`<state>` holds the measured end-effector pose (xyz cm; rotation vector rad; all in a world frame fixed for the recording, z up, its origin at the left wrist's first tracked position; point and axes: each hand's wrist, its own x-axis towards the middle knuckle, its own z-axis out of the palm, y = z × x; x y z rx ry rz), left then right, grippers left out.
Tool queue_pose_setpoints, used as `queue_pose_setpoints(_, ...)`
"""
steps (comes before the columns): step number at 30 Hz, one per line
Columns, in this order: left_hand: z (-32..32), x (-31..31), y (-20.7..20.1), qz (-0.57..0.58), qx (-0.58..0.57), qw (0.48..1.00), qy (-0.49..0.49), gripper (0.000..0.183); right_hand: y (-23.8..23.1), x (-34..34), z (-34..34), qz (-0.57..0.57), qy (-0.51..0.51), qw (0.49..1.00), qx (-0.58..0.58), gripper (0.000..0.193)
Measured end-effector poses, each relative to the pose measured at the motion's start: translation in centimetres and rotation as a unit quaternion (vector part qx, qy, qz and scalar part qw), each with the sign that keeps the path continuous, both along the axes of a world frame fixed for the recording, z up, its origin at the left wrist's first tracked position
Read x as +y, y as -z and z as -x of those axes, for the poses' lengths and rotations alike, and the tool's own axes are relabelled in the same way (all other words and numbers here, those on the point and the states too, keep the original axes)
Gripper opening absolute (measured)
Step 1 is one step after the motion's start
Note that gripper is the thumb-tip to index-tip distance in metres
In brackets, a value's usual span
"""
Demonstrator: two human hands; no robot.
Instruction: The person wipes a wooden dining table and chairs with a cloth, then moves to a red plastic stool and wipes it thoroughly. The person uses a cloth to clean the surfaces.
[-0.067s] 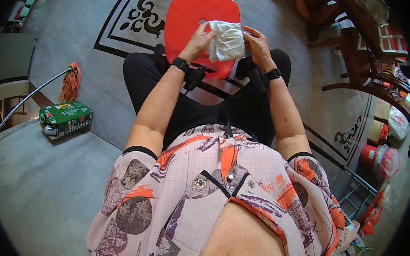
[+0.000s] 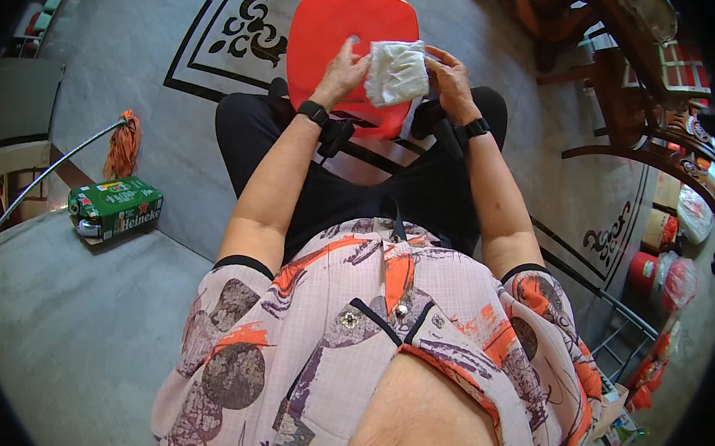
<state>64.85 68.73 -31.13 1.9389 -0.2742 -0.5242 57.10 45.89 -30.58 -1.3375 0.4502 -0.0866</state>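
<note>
A folded white cloth [image 2: 397, 73] is over the right part of a red plastic stool seat [image 2: 311, 40]; I cannot tell whether it rests on it. My right hand [image 2: 451, 80] pinches the cloth's right edge between thumb and fingers. At the left edge is my left hand [image 2: 342, 76], its index finger stretched out and apart from the cloth, its thumb close to the cloth's side. Nothing shows in the left hand. Both wrists carry dark bands.
My knees flank the stool. To the left lie a green drink carton [image 2: 116, 208] and an orange mop-like head [image 2: 122, 144] on a metal pole. Carved wooden furniture [image 2: 614, 97] stands at the right. A red container [image 2: 644, 269] and plastic bags are by the right rim.
The fingers of my left hand have come off the cloth's upper left corner and moved slightly left. The cloth now looks flatter and squarer, its top edge slightly lower.
</note>
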Motion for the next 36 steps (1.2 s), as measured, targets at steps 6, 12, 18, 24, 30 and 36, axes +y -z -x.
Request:
queue_pose_setpoints(6, -2.9, 4.5, 2.3, -0.127, -0.286, 0.94, -0.134, 0.061, 1.8, 0.7, -0.6, 0.571, 0.104, 0.81, -0.086, 0.038)
queue_pose_setpoints(12, -2.6, 4.7, 5.9, -0.319, -0.331, 0.88, -0.119, 0.068, 0.0, 0.3, 0.6, 0.584, -0.066, 0.805, 0.082, 0.032)
queue_pose_setpoints(18, -1.9, 4.3, 6.0, -0.276, -0.332, 0.881, -0.195, 0.074, 3.5, 3.9, 1.9, 0.616, -0.091, 0.78, 0.07, 0.077)
queue_pose_setpoints(24, -0.6, 3.2, 3.7, -0.328, -0.32, 0.861, -0.219, 0.07, 2.1, 6.1, -0.1, 0.631, -0.019, 0.768, 0.108, 0.09)
queue_pose_setpoints(30, 0.4, 2.9, 2.8, -0.3, -0.385, 0.839, -0.24, 0.068, 1.3, 1.6, -5.1, 0.568, 0.045, 0.82, 0.055, 0.066)
queue_pose_setpoints(36, 1.7, 2.6, 1.7, -0.31, -0.365, 0.846, -0.234, 0.068, 3.2, -3.7, -13.0, 0.518, -0.004, 0.854, 0.052, 0.063)
